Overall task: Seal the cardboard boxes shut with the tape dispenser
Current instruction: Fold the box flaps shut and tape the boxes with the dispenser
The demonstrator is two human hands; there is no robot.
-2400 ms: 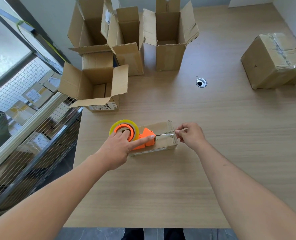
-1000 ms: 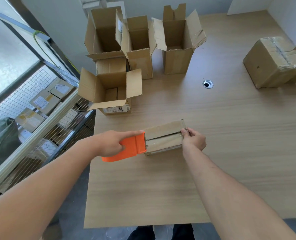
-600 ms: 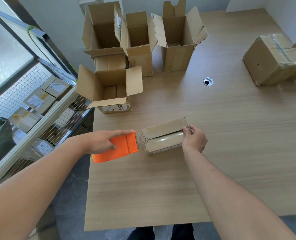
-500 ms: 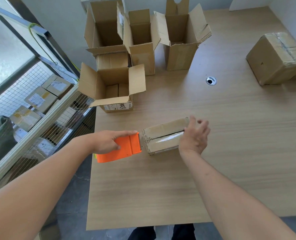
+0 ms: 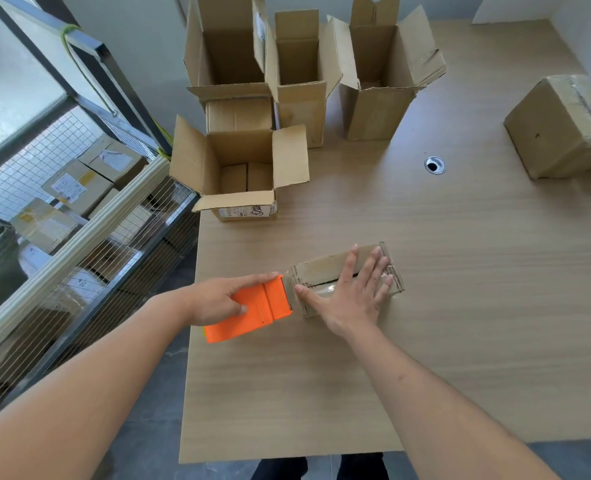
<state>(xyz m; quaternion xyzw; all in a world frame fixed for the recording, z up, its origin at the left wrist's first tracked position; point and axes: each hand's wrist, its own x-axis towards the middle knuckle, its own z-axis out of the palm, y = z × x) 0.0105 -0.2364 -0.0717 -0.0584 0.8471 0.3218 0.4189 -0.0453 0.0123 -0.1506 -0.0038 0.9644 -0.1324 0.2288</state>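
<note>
Likely light & stiff: small box [image 5: 325,270] pinned under flat, spread right hand [image 5: 351,294]; left hand [image 5: 214,299] wrapped round tape dispenser [image 5: 252,311].

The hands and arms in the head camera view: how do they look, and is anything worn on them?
Both arms are bare up to the edge of the picture: no sleeves show. The left hand and the right hand wear no gloves. No rings, watch or bracelet are visible on the fingers or wrists. The fingernails are short and look unpainted.
</note>
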